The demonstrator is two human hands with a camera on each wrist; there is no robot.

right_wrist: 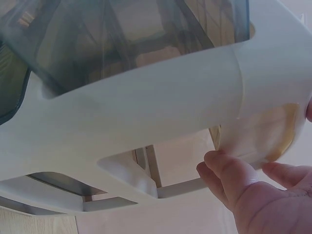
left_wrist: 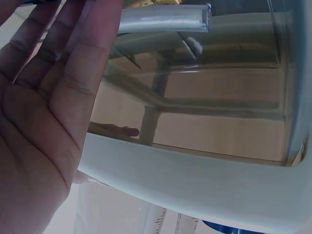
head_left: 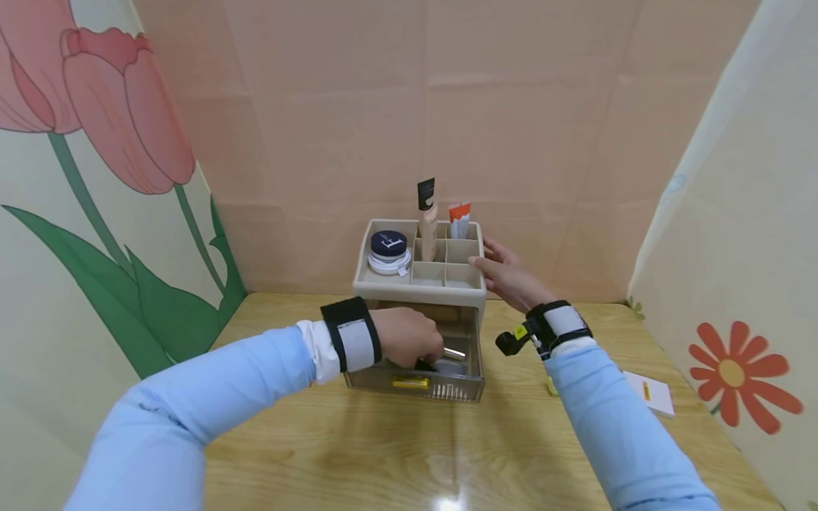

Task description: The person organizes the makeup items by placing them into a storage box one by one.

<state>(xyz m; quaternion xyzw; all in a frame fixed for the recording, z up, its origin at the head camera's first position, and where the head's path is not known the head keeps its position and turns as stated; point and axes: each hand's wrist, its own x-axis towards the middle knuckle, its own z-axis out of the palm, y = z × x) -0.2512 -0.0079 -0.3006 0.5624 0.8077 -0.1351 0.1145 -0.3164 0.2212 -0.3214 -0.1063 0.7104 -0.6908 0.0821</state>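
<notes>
Currently, the left hand (head_left: 409, 337) is inside the drawer (head_left: 459, 389), grip unclear; the right hand (head_left: 516, 282), fingers extended, touches the organizer (head_left: 390, 289).

Left hand (head_left: 407, 336): its fingertips were hidden in the head view and cut off by the left wrist view's top edge; the dark object (head_left: 424, 365) beneath was mostly covered. The right sleeve (head_left: 616, 419) partly hid a white box (head_left: 650, 392).

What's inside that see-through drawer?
A shiny silvery stick and something dark beside the left grip. The grip covers part of the drawer, so I can't tell what's underneath.
</notes>
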